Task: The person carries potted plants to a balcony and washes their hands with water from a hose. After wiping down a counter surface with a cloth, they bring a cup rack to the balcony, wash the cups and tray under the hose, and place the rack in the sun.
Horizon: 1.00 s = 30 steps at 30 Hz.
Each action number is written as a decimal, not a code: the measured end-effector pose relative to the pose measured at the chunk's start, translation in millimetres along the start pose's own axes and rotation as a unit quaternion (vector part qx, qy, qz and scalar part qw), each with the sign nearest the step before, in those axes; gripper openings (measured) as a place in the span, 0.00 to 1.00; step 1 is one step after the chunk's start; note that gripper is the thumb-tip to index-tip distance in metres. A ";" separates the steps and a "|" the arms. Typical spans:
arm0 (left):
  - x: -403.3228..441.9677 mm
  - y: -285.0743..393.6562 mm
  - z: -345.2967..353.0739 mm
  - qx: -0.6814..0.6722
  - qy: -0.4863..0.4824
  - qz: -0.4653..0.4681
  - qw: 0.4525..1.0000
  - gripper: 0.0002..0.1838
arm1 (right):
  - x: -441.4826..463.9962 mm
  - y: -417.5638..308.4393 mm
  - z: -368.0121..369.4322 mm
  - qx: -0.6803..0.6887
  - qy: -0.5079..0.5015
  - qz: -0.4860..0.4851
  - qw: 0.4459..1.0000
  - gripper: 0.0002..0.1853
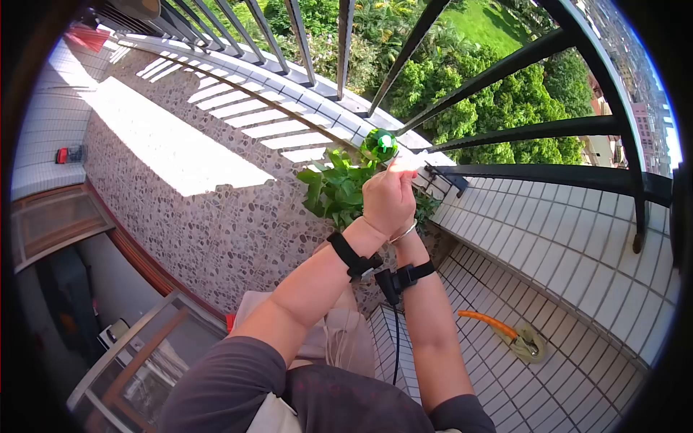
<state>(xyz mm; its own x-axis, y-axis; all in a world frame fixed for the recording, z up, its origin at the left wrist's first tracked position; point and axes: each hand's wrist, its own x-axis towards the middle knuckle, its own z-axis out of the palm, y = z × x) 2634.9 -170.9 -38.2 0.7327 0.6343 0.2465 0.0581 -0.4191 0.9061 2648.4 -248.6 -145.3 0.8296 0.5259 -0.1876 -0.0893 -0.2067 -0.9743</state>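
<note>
My left hand (386,198) is closed, stretched out in front of me near the railing. Just beyond its knuckles is a shiny green, rounded thing (380,145) that looks like the end of a plastic bottle; the fingers seem closed on it, though the grip is partly washed out by sunlight. My right hand (406,216) is pressed up against the left and mostly hidden behind it, with a thin bracelet at its wrist. A leafy green plant (336,189) grows below and left of both hands.
Black railing bars (344,50) stand along the tiled ledge (556,224), with trees far below. An orange-handled tool (487,322) lies on the tiles at right. A window frame (137,353) juts out at lower left; a small red object (62,155) sits beyond it.
</note>
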 end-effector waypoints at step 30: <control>-217.5 -4.6 139.1 -0.162 -0.542 -0.413 0.714 0.18 | -225.0 -23.6 -183.5 -0.469 0.295 0.130 0.822 0.23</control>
<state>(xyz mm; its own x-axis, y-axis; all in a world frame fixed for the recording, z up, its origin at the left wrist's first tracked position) 2569.7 -397.3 -143.8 0.6435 -0.3711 -0.6695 0.7425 0.0897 0.6639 2565.0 -513.5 -57.3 0.9974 -0.0706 -0.0112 -0.0703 -0.9400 -0.3337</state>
